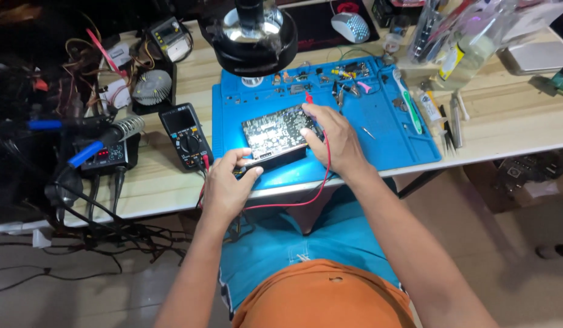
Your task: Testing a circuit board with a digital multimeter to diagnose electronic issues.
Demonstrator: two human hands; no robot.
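A pale wooden table (512,121) carries a blue work mat (391,140). On the mat's near left lies a circuit board (274,130), long axis left-right. The right hand (336,143), at its right end, pinches a red probe (308,97); the left hand (228,185), curled, grips the board's near edge beside a black multimeter (185,135).

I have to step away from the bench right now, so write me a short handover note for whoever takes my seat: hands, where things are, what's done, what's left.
Left hand: at the near edge of the circuit board, fingers pinching something small there; whether it is a probe cannot be told.
Right hand: holds the red probe, tip by the board's far right corner; its red lead loops back over the table edge.
The board lies on the blue work mat, under the microscope lamp. The multimeter sits left of the mat.
Done: probe placed at the board.
Left: meter reading, not legible here.
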